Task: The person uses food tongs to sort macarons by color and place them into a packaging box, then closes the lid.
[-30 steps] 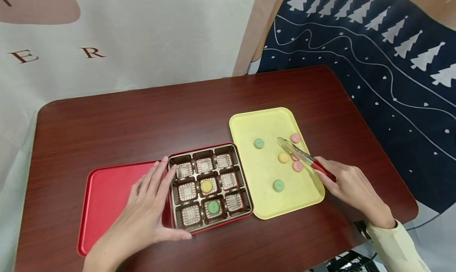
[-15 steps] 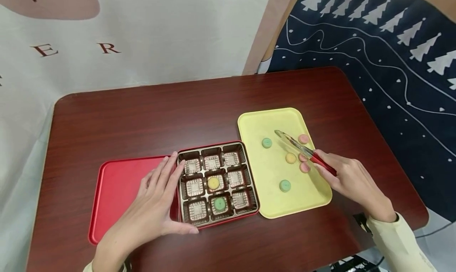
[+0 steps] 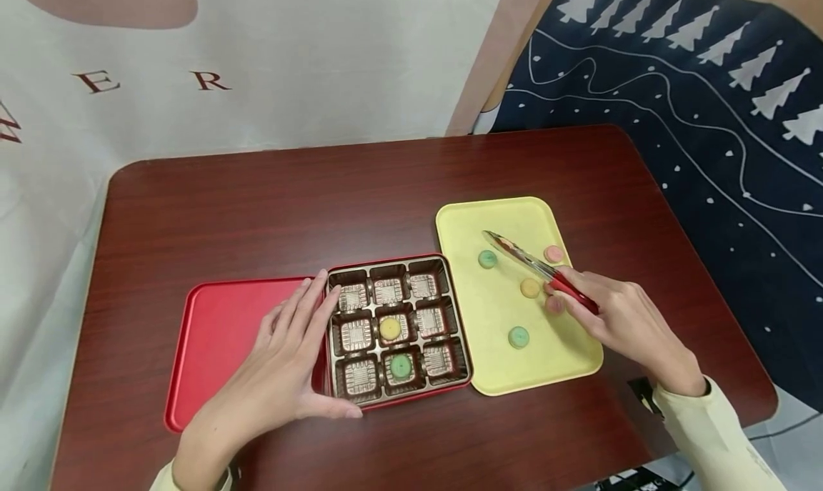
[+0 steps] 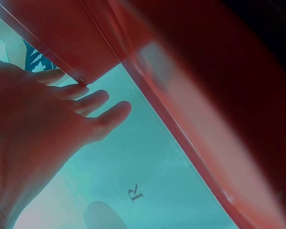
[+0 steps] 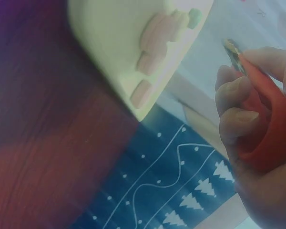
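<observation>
My right hand (image 3: 626, 319) grips the red handle of metal tongs (image 3: 524, 257). Their tips point up and left over the yellow tray (image 3: 495, 362), just beyond a green macaron-like disc (image 3: 487, 259). A yellow disc (image 3: 530, 288) lies below the tongs, pink discs (image 3: 554, 254) at the tray's right, and another green disc (image 3: 519, 337) nearer. One pink disc is partly covered by my fingers. My left hand (image 3: 283, 366) rests with extended fingers along the left side of a divided box (image 3: 418, 397), thumb at its near edge. The box holds one yellow disc (image 3: 390, 328) and one green disc (image 3: 401, 366).
A red lid (image 3: 221, 334) lies left of the box, partly under my left forearm and hand. The box's right side meets the yellow tray. All stand on a dark wooden table (image 3: 289, 212), with a printed cloth (image 3: 617, 155) hanging beyond its right edge.
The head view has shifted, moving the scene rightward. Relative to the tray, the tongs' tips have moved left and away, past the far green disc. My left hand keeps its place at the box.
</observation>
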